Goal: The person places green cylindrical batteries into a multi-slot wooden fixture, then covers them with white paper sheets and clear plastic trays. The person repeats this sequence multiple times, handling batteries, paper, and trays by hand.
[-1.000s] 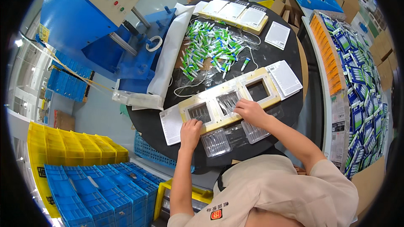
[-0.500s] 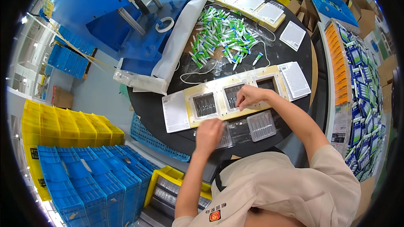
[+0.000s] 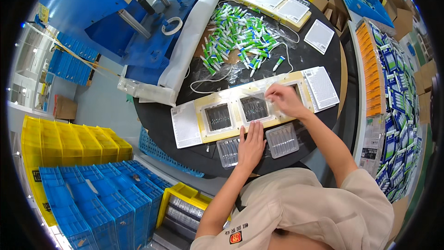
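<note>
A pale yellow frame (image 3: 229, 134) with three square windows lies on the round black table. Clear plastic blister trays sit in its left window (image 3: 218, 117) and middle window (image 3: 254, 107). My left hand (image 3: 251, 147) rests with fingers stretched out flat on the frame's near edge, below the middle window. My right hand (image 3: 285, 100) is over the frame between the middle and right windows, its fingers pinched together; what they hold, if anything, is hidden. It covers much of the right window. Two loose blister trays lie nearer me, one (image 3: 229, 153) partly behind my left hand, the other (image 3: 282, 141) beside it.
White printed cards lie at the frame's left (image 3: 187, 125) and right (image 3: 320, 88) ends. Beyond is a pile of small green-and-white tubes (image 3: 245, 37). A second frame (image 3: 296, 21) holds cards at the back. A blue press (image 3: 152, 41) stands left; blue crates (image 3: 97, 199) stand lower left.
My left hand has moved right and forward onto the frame's edge, its fingers now straight. My right hand has shifted right and slightly away from me, uncovering the middle window.
</note>
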{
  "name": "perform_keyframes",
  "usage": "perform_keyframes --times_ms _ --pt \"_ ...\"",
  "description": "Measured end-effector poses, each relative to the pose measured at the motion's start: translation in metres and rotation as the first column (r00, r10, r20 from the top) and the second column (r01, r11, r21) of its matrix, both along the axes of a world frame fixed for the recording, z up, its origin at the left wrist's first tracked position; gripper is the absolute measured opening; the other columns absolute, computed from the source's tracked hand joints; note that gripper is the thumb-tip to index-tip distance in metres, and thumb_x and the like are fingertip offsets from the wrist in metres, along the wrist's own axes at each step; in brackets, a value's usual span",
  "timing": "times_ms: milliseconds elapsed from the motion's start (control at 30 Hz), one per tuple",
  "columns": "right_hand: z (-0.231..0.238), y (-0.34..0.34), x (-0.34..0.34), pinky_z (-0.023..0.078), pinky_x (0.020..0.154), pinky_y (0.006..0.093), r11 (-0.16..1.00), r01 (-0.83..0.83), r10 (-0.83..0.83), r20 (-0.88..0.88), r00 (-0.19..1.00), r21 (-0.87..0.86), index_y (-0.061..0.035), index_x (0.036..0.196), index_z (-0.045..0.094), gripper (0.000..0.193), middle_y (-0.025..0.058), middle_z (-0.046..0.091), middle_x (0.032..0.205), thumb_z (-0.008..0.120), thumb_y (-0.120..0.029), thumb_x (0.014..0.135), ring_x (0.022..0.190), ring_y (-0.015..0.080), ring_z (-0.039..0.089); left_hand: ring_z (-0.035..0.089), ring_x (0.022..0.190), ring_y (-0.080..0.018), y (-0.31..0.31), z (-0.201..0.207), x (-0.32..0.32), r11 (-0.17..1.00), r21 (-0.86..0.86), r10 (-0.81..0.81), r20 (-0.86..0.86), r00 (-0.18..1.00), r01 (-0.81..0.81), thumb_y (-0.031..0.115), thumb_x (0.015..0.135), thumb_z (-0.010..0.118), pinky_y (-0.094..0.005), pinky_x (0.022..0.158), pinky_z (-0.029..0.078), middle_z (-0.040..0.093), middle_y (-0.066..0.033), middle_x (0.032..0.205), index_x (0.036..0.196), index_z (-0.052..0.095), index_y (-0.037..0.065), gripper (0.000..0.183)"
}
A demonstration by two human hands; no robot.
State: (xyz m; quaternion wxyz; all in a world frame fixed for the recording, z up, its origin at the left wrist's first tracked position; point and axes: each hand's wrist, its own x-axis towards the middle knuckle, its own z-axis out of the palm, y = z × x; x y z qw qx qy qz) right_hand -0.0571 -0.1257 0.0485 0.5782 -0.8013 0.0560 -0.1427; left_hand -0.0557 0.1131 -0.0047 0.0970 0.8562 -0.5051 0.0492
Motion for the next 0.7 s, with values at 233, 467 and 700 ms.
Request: perform_keyframes --times_ms 233,467,700 --pt "0.009 -0.042 -0.071 0.053 0.078 0.0382 0.583 0.327 -0.099 0.334 0.937 -0.744 -0.0003 0.099 0.066 0.019 0.0126 0.064 0.095 0.064 0.002 0.08 0.088 0.0302 0.063 0.041 0.144 -0.0299 -0.021 0.016 0.014 0.999 -0.043 -0.034 -0.105 0.994 0.03 0.036 0.094 0.068 -0.0545 0.122 0.024 0.046 -0.015 0.153 0.146 0.049 0.003 0.064" --pt "-0.039 -0.045 -0.081 0.052 0.081 0.0408 0.626 -0.058 0.005 -0.07 0.998 -0.778 -0.0027 0.1 0.068 0.019 0.0101 0.064 0.097 0.062 -0.009 0.084 0.092 0.0285 0.062 0.044 0.141 -0.0321 -0.035 0.019 0.028 0.997 0.003 -0.076 -0.246 0.966 0.079 0.039 0.097 0.064 -0.0546 0.121 0.024 0.048 -0.0169 0.15 0.144 0.051 0.004 0.06" --pt "-0.001 -0.099 -0.023 0.054 0.075 0.0415 0.926 0.067 -0.131 -0.15 0.98 -0.372 -0.0004 0.101 0.07 0.014 0.0157 0.069 0.094 0.067 -0.008 0.09 0.089 0.036 0.067 0.065 0.093 -0.0341 -0.051 0.028 0.115 0.906 -0.332 0.135 -0.358 0.924 -0.261 0.023 0.096 0.067 -0.046 0.084 0.051 0.067 -0.014 0.11 0.113 0.066 0.002 0.026"
